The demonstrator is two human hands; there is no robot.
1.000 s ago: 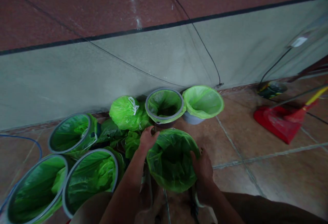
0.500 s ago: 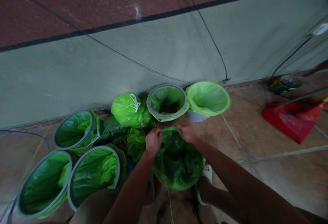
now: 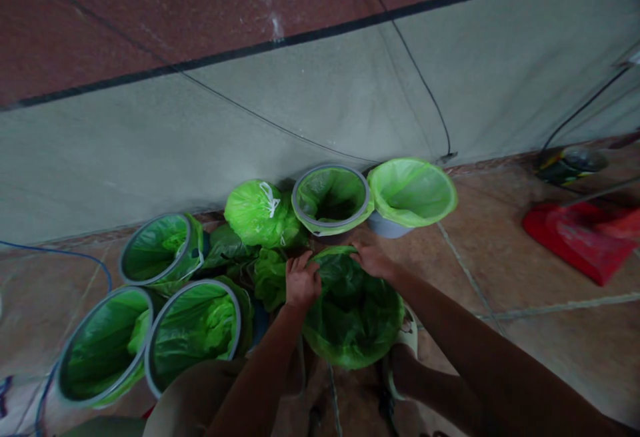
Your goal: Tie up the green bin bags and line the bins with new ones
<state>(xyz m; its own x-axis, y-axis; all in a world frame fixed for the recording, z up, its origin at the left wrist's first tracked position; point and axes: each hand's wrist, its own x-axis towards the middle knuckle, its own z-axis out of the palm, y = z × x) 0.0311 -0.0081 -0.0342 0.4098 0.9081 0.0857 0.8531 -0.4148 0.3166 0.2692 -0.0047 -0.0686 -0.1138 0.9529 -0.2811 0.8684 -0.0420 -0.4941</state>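
A green garbage bag lines a round bin between my feet, its mouth spread over the rim. My left hand is on the bag's left edge, fingers bent over the rim. On the far edge, my right hand grips the bag with fingers curled round it. Just beyond stand a grey-rimmed lined bin and a bin with a light green bag folded over its lip. A tied green bag with a white drawstring knot sits left of them.
Several grey-rimmed lined bins cluster at the left, with crumpled green bags beside them. A red dustpan and a dark container are at the right. Black cables hang along the wall; a blue cable crosses the floor.
My left hand has shifted slightly down along the bag's left edge, its fingers loosening from a tight pinch. My right hand stays on the far edge. The view has shifted a little left.
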